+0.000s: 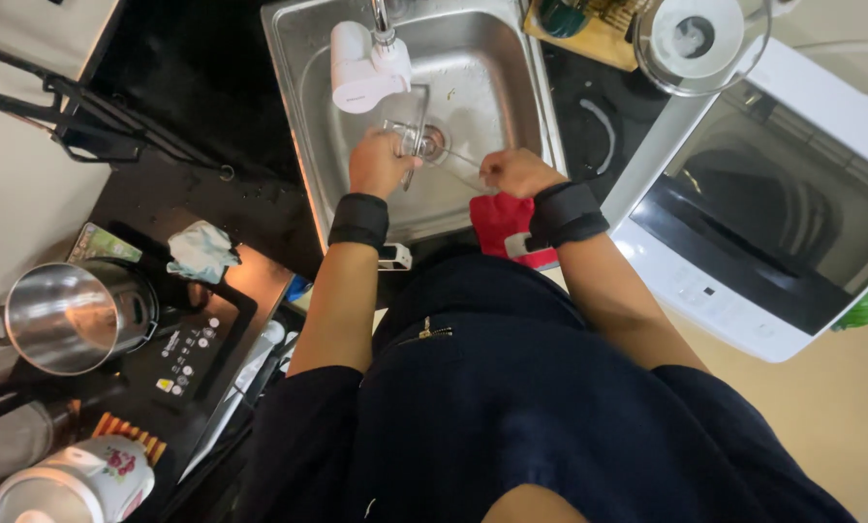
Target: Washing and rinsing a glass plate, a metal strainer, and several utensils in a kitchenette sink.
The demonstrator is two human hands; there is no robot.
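Both hands worked over the sink, closed on clear glassware.

My left hand gripped a clear drinking glass above the drain of the stainless steel sink, under the white faucet filter; my right hand pinched a thin clear rod reaching toward it. I saw a red cloth hanging at the front rim, black countertop around, a steel pot on the black induction cooker to my left, and a white top-loading washing machine to my right.
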